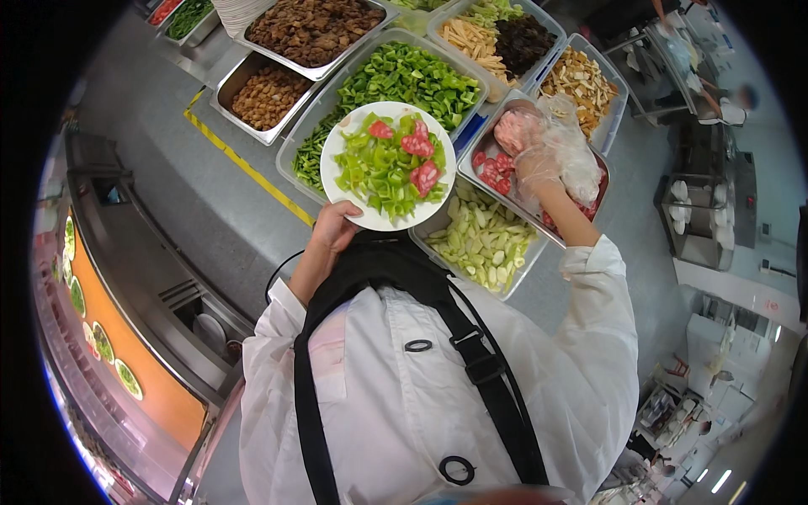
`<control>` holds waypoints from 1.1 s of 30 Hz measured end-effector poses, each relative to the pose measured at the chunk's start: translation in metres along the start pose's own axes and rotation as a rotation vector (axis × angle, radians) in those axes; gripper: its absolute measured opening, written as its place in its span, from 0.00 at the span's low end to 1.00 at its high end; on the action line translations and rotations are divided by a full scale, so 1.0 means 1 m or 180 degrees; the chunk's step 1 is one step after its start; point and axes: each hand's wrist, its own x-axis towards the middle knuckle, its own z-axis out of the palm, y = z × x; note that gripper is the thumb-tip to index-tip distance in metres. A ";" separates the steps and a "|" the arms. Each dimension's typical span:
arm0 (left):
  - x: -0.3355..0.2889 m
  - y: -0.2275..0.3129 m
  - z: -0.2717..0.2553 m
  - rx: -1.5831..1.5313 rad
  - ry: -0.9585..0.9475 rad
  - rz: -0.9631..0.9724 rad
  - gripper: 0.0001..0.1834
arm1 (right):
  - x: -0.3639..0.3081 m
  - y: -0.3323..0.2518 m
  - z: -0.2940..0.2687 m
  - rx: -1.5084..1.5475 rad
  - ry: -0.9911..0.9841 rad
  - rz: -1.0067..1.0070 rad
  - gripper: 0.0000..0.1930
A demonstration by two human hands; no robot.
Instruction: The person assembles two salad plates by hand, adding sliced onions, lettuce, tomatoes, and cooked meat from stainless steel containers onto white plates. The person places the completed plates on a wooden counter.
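Note:
My left hand (337,225) grips the near rim of a white plate (387,220), thumb on top. Chopped green peppers (379,168) and a few red-and-white sausage slices (417,145) lie on the plate. My right hand (539,168) is down in a metal tray (539,222), beside more sausage slices (497,171). Clear plastic (579,168) and a lump of pink meat (518,129) lie about that hand; its fingertips are hidden among them.
Beyond the plate stands a tub of chopped green peppers (412,80). Nearer me is a tub of pale green slices (484,240). Metal pans of browned meat (311,32) and diced brown food (268,94) stand at the far left. Plates of greens (128,379) line an orange counter (164,400).

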 end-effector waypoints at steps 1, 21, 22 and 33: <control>0.000 -0.001 0.000 -0.0014 -0.0016 0.0009 0.30 | 0.001 -0.003 -0.001 -0.0028 -0.0041 -0.0029 0.19; 0.001 -0.006 -0.004 0.0012 -0.0073 -0.0029 0.30 | -0.014 -0.044 -0.019 0.1164 0.0026 -0.0196 0.13; 0.001 -0.006 -0.006 0.0023 -0.0069 -0.0030 0.30 | -0.013 -0.047 -0.023 0.1478 -0.0035 0.0118 0.14; -0.003 -0.002 0.007 0.0056 -0.0163 -0.0107 0.31 | -0.013 -0.061 -0.013 0.2965 0.0755 0.0087 0.25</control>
